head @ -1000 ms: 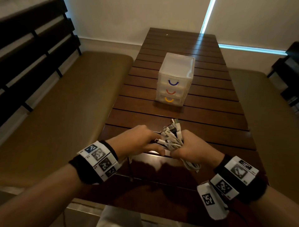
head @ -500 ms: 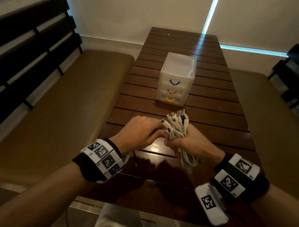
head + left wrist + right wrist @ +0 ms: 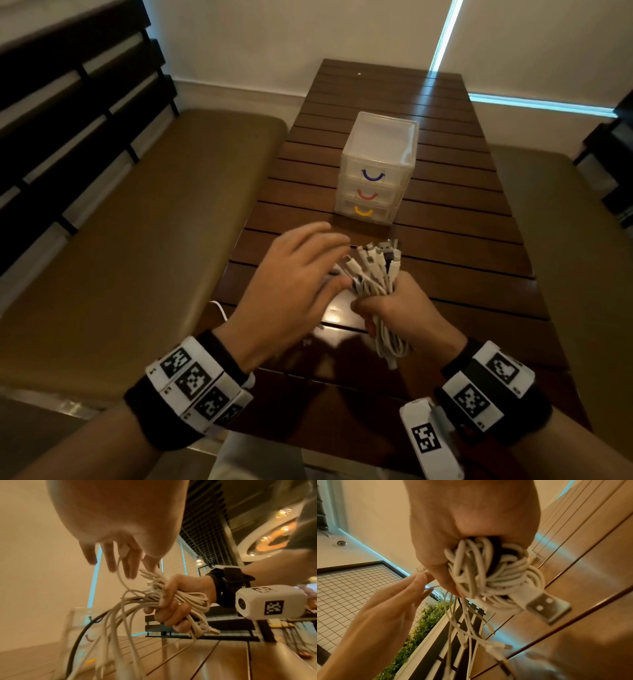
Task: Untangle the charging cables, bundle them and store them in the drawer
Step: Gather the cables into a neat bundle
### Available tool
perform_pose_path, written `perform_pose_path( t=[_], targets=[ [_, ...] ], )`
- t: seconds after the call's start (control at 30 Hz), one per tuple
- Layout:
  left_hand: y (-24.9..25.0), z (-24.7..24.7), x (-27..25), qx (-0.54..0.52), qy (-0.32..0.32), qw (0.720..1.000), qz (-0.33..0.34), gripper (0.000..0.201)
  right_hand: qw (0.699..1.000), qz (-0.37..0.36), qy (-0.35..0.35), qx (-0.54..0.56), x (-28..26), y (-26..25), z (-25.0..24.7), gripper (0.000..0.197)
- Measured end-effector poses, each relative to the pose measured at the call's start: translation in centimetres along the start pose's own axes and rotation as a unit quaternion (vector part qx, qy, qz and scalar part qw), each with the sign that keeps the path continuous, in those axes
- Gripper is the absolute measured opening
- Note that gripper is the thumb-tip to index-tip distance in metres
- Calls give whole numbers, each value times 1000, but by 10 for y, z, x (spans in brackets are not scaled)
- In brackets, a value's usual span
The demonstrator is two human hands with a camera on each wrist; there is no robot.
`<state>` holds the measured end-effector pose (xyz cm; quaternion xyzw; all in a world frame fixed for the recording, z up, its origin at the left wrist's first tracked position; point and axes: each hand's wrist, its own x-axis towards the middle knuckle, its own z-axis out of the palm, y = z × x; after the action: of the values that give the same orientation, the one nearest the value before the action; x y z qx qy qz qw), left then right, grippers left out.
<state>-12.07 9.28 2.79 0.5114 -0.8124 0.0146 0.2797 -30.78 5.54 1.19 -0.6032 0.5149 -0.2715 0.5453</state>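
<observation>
My right hand [image 3: 390, 308] grips a bundle of white charging cables [image 3: 375, 270] in a fist above the table. Their plug ends fan upward and loops hang below the fist. One black cable [image 3: 75, 645] runs in the bundle. My left hand [image 3: 305, 270] is right beside the plug ends with its fingers stretched out. In the left wrist view one white cable [image 3: 120, 573] rises from the bundle and is pinched between the left fingers [image 3: 126, 561]. A clear three-drawer unit [image 3: 376, 168], with blue, red and yellow handles, stands shut farther along the table.
The dark slatted wooden table [image 3: 462, 246] runs away from me. Brown padded benches flank it on the left [image 3: 137, 240] and right [image 3: 565, 246]. A large USB plug [image 3: 544, 605] sticks out under the bundle.
Both hands have lifted off the table's near edge and moved forward toward the drawer unit. The left hand's fingers have spread out from a curl next to the plugs.
</observation>
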Motion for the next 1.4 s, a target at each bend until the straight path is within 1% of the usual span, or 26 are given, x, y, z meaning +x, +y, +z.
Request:
perform_pose_path(
  t=[0.07, 0.1, 0.13, 0.17, 0.2, 0.23, 0.27, 0.3, 0.33, 0.37, 0.43, 0.53, 0.57, 0.63, 0.67, 0.7, 0.77, 0.8, 0.87, 0.97, 1.03, 1.1, 1.17, 1.23, 1.3, 1.4],
  targets=[
    [2, 7, 3, 95, -90, 991, 40, 50, 999, 9, -33, 6, -4, -2, 0, 9],
    [0, 10, 3, 123, -130, 983, 44, 53, 999, 9, -50, 13, -6, -4, -1, 11],
    [-2, 12, 2, 126, -160, 978, 47, 54, 998, 3, -65, 23, -8, -6, -2, 12],
    [-5, 13, 1, 102, -182, 977, 46, 51, 996, -6, -80, 35, -11, -10, -4, 11],
    [-8, 14, -1, 51, -205, 977, 34, 46, 995, -18, -90, 44, -13, -13, -7, 6],
    [-11, 14, -3, -26, -235, 972, -3, 43, 994, -26, -97, 53, -15, -15, -10, 14],
    [-12, 15, -4, -115, -264, 956, -59, 45, 992, -32, -106, 62, -16, -16, -13, 26],
    [-12, 16, -6, -192, -264, 938, -113, 51, 990, -37, -114, 78, -17, -17, -15, 33],
    [-12, 18, -8, -249, -234, 929, -146, 56, 988, -41, -113, 93, -18, -19, -16, 34],
    [-12, 20, -9, -290, -191, 924, -163, 59, 988, -40, -108, 107, -17, -19, -16, 32],
    [-7, 24, -12, -356, -124, 910, -176, 56, 985, -31, -95, 138, -16, -16, -14, 26],
    [3, 28, -11, -429, -70, 875, -212, 44, 975, -7, -77, 207, -13, -11, -8, 20],
    [9, 30, -11, -455, -60, 855, -240, 44, 971, -2, -67, 229, -13, -10, -5, 18],
    [21, 35, -11, -517, -40, 797, -309, 47, 967, 8, -31, 252, -12, -10, 3, 13],
    [26, 38, -10, -525, -26, 785, -329, 48, 967, 12, -9, 255, -10, -8, 6, 17],
    [31, 41, -9, -516, -11, 788, -337, 49, 965, 16, 7, 263, -9, -7, 8, 27],
    [38, 45, -6, -479, 15, 811, -335, 49, 959, 32, 21, 281, -7, -5, 10, 48],
    [39, 47, -5, -457, 19, 825, -331, 52, 957, 39, 18, 287, -7, -5, 9, 52],
    [40, 49, -4, -422, 6, 846, -325, 60, 954, 54, 12, 294, -9, -5, 6, 50],
    [41, 46, 4, -391, -9, 857, -335, 74, 945, 87, -10, 315, -13, -2, 5, 48],
    [41, 45, 10, -377, -8, 866, -327, 70, 934, 94, -16, 345, -14, 0, 6, 53],
    [39, 45, 13, -361, -18, 878, -314, 63, 928, 82, -3, 365, -12, 1, 8, 55],
    [34, 50, 13, -374, -43, 872, -314, 67, 921, 51, 0, 387, -10, 3, 11, 56],
    [29, 54, 11, -373, -65, 868, -321, 71, 916, 45, -16, 399, -8, 4, 14, 58],
    [25, 57, 10, -347, -79, 880, -314, 71, 917, 58, -42, 393, -9, 4, 16, 55],
    [26, 52, 15, -303, -140, 893, -303, 69, 910, 88, -71, 399, -12, 4, 15, 40]
  ],
)
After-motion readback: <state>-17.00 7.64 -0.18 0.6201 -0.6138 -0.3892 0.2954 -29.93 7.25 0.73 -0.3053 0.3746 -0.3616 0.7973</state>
